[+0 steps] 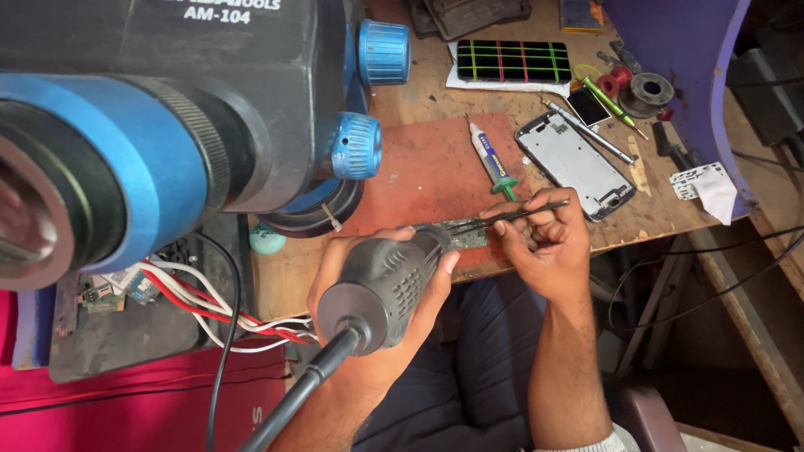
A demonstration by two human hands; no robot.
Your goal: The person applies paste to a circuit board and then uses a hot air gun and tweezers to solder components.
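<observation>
Grey ribbed plastic forms the handle of the hot-air tool (pixel 381 285), which the left hand (pixel 368 310) holds with fingers and thumb wrapped fully around it; the nozzle end points away from the person toward the circuit board (pixel 465 233), and a black hose leaves the rear of the handle toward the lower left. The right hand (pixel 544 247) pinches a pair of black tweezers (pixel 511 216) between thumb and fingers, closed on the shaft, with the tips resting at or just above the circuit board; whether the tips grip any component cannot be told. The circuit board lies on the near edge of the reddish work mat (pixel 427 176), between the two hands and directly ahead of the tool nozzle. A small syringe tube with a green tip (pixel 492 161) lies on the mat just beyond the board. To its right, on the wooden bench (pixel 419 92), rests an opened phone frame (pixel 574 163), with a thin metal tool lying just beside it. Farther back lies a phone wrapped in coloured rubber bands (pixel 511 60). A microscope head with blue knobs (pixel 167 109) fills the upper left of the view, close to the camera. Red and white wires (pixel 209 305) run beneath it.
</observation>
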